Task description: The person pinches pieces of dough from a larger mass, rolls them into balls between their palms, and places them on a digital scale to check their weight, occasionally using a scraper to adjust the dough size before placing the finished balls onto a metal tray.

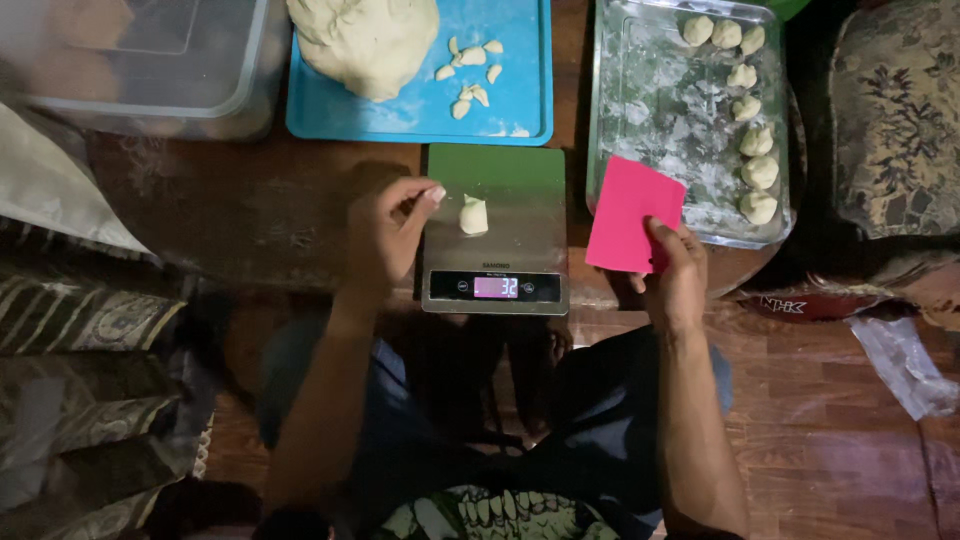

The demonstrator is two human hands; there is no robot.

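Right now you are sitting at a low wooden desk (250,210) with a small kitchen scale (494,228) in front of you, its display glowing pink. Your left hand (388,232) is hovering at the scale's left edge, its fingers (425,194) pinched together at the tips and holding nothing, just beside a small piece of dough (473,215) that is sitting alone on the scale's plate. Your right hand (675,275) is gripping a pink scraper (632,215), thumb clamped over its lower corner, and the card is standing up over the near-left corner of a floured glass dish (660,120). Seven dough balls (757,172) are lying in a line along the dish's right side. Beyond the scale, a blue tray (525,90) is carrying a big lump of dough (366,40) and several small scraps (470,75). A clear plastic box (150,60) is sitting at the far left.
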